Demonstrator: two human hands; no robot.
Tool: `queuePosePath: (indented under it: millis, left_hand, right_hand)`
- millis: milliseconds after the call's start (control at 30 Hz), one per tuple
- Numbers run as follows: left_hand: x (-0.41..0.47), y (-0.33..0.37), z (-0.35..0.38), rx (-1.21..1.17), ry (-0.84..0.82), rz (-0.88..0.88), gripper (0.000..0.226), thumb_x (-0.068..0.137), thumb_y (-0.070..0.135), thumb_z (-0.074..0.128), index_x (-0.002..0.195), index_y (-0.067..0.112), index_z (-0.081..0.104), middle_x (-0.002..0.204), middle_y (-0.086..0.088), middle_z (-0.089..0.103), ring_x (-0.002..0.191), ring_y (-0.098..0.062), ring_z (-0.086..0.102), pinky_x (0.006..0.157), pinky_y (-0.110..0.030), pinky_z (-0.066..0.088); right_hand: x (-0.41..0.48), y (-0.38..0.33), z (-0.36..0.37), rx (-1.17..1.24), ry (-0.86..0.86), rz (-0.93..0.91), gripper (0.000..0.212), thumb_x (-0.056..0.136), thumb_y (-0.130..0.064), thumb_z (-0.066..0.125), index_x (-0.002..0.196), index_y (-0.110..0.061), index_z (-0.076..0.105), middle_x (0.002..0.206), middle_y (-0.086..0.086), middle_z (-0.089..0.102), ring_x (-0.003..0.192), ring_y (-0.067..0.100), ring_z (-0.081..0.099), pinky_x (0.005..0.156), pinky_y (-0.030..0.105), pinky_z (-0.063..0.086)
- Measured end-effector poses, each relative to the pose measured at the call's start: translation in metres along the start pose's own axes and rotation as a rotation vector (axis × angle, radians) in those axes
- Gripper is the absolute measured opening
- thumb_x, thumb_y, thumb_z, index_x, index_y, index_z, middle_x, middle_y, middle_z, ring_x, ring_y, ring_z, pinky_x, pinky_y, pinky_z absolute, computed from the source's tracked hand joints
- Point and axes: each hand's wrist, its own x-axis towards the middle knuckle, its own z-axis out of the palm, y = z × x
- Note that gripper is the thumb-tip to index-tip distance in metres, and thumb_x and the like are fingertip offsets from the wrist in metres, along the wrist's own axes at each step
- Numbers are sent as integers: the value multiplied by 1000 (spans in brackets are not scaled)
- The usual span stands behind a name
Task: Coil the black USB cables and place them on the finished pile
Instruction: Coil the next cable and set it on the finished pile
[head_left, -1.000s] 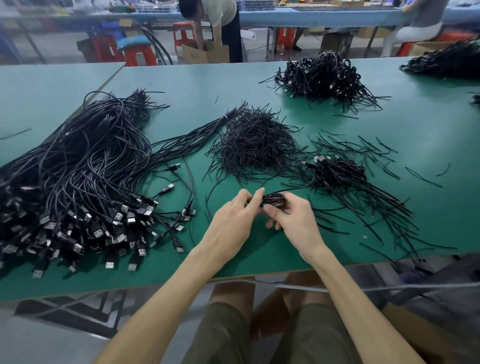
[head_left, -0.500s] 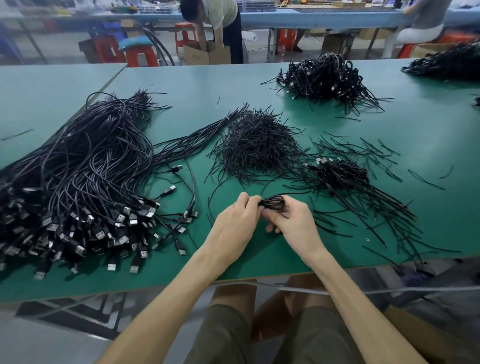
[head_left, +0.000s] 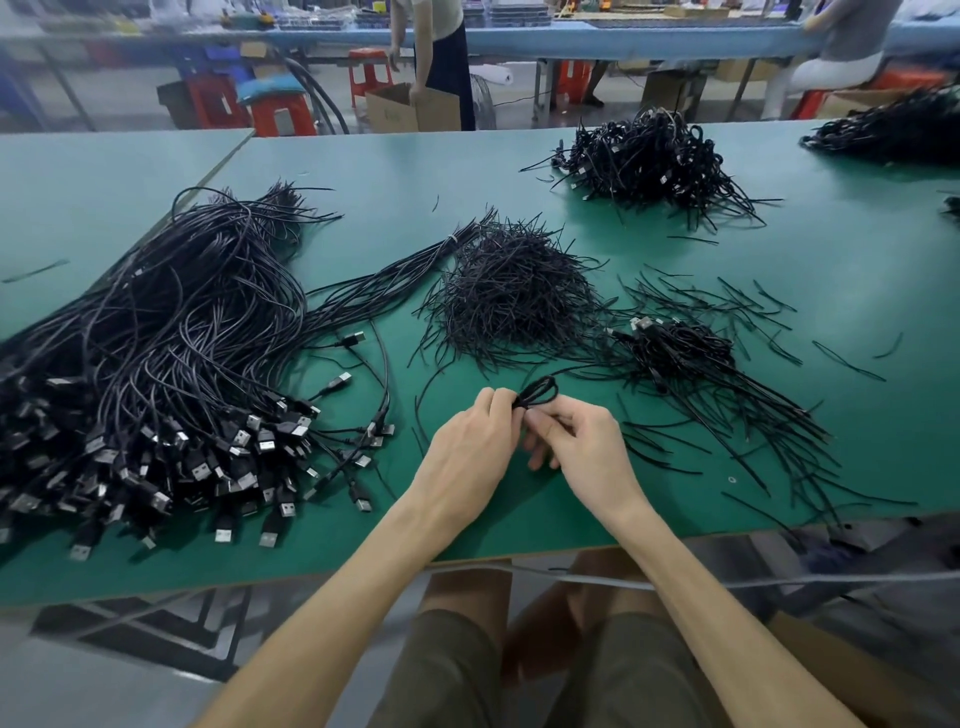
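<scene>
The left grip (head_left: 470, 447) and right grip (head_left: 587, 447) are both pinching the coiled black USB cable (head_left: 537, 392) just above the worktop (head_left: 857, 291), and its loops are probably risking springing open if either pinch is slackening.

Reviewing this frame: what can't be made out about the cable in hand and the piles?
Head view only:
1. coiled cable: only one loop shows; left hand and right hand hide the rest, so whether it is tied cannot be told.
2. loose cable pile: cut off by the left edge.
3. far right pile: cut off by the right edge.
</scene>
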Motion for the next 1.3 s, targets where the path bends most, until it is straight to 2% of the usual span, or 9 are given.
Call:
queuePosePath:
  millis: [233,333,467,533,600,767,967,1133,1300]
  left_hand:
    - [1,2,0,-91,-1,-27,26,109,33,38,118,12,51,90,-3,64,68,-26,61,59,-40,44]
    - [6,-1,-10,-439,-97,-161,27,106,38,48,127,21,49,70,5,58,55,-9,50,57,-32,38]
    - [16,3,-36,-570,-348,-81,78,92,55,65,155,28,27,84,12,64,65,-3,61,66,-27,52]
    - [12,10,-46,-635,-508,15,103,87,43,77,161,36,5,94,20,67,81,-1,67,77,-20,52]
    - [10,13,-52,-571,-547,60,97,92,21,75,162,33,10,99,21,69,93,-4,67,87,-24,51]
    - [14,17,-64,70,-187,171,38,100,44,56,135,30,57,106,10,70,98,-19,64,74,-27,38]
    - [14,27,-46,180,188,255,49,100,49,44,83,9,65,96,-8,51,81,-26,49,71,-37,44]
    - [20,31,-39,202,223,212,25,96,31,70,82,15,57,76,4,51,58,-19,54,53,-27,28]
    - [31,43,-43,45,188,187,30,104,44,50,108,15,60,73,3,61,62,-25,59,56,-30,33]
  right_hand:
    - [-4,-3,1,-160,108,-111,19,99,-10,62,83,-18,68,65,-4,65,58,12,62,57,20,47]
    - [-5,-4,2,-232,192,-139,20,96,-7,64,79,-17,65,68,-5,63,64,14,61,60,29,49]
    - [-6,-5,-5,-242,243,-168,23,86,6,62,74,-13,57,70,-2,61,67,17,54,60,34,44]
    - [-10,-7,-6,-249,262,-214,28,80,9,62,73,-16,53,69,-8,57,65,9,48,57,24,39]
    - [-14,-10,-5,-232,254,-281,33,76,11,57,74,-21,49,70,-14,52,66,3,48,57,13,34]
    - [-14,-14,-3,-238,248,-314,33,80,18,66,75,-11,53,68,-9,51,64,2,46,56,13,32]
    - [-14,-17,-4,-154,273,-187,28,88,17,54,73,-6,62,66,1,63,64,13,57,58,13,39]
    - [-15,-19,-5,-66,280,-165,33,92,17,53,82,-13,63,68,-7,66,62,3,59,61,7,41]
    - [-12,-16,-6,7,302,-135,28,93,16,50,85,-6,64,67,0,66,60,11,57,61,14,44]
